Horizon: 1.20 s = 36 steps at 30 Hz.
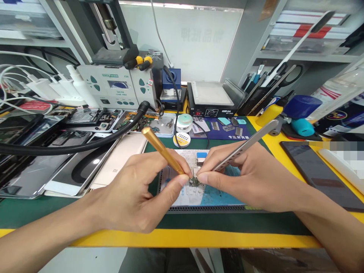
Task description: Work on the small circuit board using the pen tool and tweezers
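10 o'clock: grey station [109, 93] with small display, thick black hose [93, 148] in front | 11: pliers [144, 65] with yellow-and-black handles atop the station | 8 to 9: phones [79, 170] lying side by side | 1 to 2: flat-topped black box [210, 94] | 2: black tool holder [259, 100] | 3: dark-screened phone [321, 174] on the yellow-bordered desk [184, 239]

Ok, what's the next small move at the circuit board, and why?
Probably ease the left hand back slightly: its gold tool and the silver tool in the right hand converge on the small circuit board, and neither tool's tip shows clearly.
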{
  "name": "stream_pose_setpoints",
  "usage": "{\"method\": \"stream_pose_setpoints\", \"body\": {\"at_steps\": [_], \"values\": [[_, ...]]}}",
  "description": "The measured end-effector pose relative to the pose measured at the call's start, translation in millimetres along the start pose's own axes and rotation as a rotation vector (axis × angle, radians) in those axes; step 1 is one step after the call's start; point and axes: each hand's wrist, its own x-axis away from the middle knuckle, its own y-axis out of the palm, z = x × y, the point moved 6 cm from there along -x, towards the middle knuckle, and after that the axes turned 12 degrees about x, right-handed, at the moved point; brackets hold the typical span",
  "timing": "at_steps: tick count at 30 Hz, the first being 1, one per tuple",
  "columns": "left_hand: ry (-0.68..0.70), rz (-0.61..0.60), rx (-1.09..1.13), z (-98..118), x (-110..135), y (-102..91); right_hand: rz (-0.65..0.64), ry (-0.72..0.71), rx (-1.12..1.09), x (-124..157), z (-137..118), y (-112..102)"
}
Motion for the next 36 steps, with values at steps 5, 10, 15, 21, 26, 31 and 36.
{"method": "stream_pose_setpoints", "body": {"at_steps": [5,10,15,21,26,31,36], "values": [[0.021,0.013,-0.006,1.5,0.9,-0.7,-0.013,-0.001,0.006,0.6,0.7,0.6],[0.032,0.018,0.007,0.7,0.5,-1.0,-0.009,-0.005,0.012,-0.2,-0.7,0.6],[0.035,0.021,0.003,-1.0,1.8,0.2,0.004,-0.008,0.024,-0.8,-0.7,-0.8],[0.034,0.022,0.001,0.0,0.8,-0.5,0.001,-0.027,0.04,0.3,-1.4,-0.5],[0.027,0.012,0.0,1.5,0.6,-0.7,-0.004,-0.023,0.045,0.9,-1.1,0.1],[0.032,0.016,-0.001,0.1,0.6,0.6,-0.007,-0.026,0.051,0.8,-0.5,-0.5],[0.028,0.012,-0.006,-0.8,2.0,0.7,-0.006,-0.032,0.0,-0.3,-1.8,-0.3]]}}
